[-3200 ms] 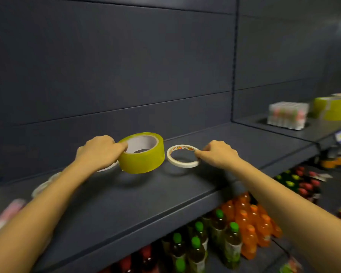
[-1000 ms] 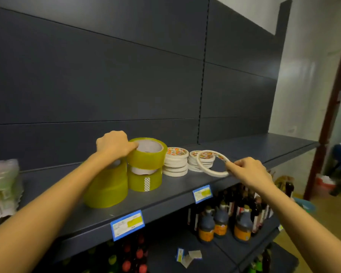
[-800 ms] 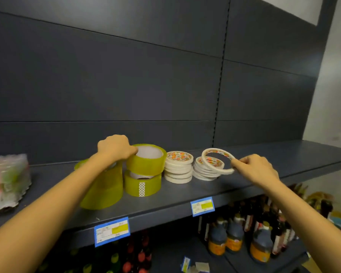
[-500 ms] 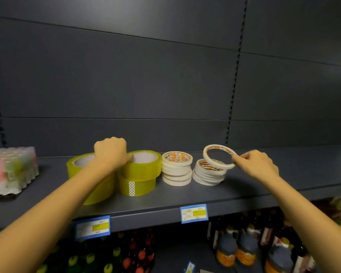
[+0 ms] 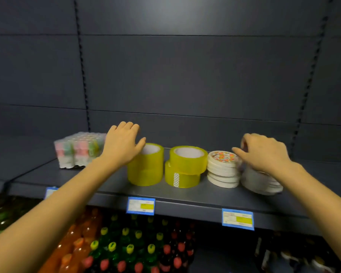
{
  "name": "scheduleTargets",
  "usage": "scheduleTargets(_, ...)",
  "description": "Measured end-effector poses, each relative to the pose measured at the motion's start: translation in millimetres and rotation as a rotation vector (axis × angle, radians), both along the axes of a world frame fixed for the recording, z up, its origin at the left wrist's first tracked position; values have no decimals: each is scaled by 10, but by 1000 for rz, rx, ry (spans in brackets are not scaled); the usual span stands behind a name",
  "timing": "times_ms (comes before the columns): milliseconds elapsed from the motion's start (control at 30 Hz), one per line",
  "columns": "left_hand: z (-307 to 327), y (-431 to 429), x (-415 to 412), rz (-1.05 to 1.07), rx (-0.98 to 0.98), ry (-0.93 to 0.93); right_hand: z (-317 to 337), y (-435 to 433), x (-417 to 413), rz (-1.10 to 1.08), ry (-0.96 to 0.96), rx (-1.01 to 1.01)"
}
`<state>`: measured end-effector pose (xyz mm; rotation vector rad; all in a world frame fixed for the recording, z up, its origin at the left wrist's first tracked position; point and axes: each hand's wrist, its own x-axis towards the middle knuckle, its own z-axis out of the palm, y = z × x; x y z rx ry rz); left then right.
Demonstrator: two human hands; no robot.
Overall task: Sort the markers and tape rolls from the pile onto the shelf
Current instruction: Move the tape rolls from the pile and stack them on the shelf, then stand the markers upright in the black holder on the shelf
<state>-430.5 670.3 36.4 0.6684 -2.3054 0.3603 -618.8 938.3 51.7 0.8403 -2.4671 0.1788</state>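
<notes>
On the dark shelf stand two stacks of wide yellow tape rolls, the left one and the middle one. To their right are two stacks of thin white tape rolls. My left hand hovers over the left yellow stack with relaxed fingers, its thumb at the top roll's rim, holding nothing. My right hand is down on the right white stack and blurred. A sliver of the thin white tape roll shows between its curled fingers.
A shrink-wrapped pack of pastel markers sits at the left on the shelf. Blue price tags hang on the front edge. Drink bottles fill the shelf below. A dark back panel rises behind.
My left hand let go of the yellow roll, which now tops the middle stack, and moved left. My right hand lowered the thin white roll onto the right stack. The view shifted right.
</notes>
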Motion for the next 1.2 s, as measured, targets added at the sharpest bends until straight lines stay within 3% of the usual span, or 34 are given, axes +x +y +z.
scheduleTargets(167,-176,-299,785,117,46,23,89,-1018,808,529,-54,16)
scheduleTargets(333,-319,-652,1737,314,71,-19,-87,-1932,1576,805,-77,58)
scheduleTargets(633,-415,-1340,3259,496,117,-45,-226,-3348,2886,1001,-98,161)
scheduleTargets(1200,-645,-2900,4877,546,201,-36,-375,-5457,4613,1004,-230,178)
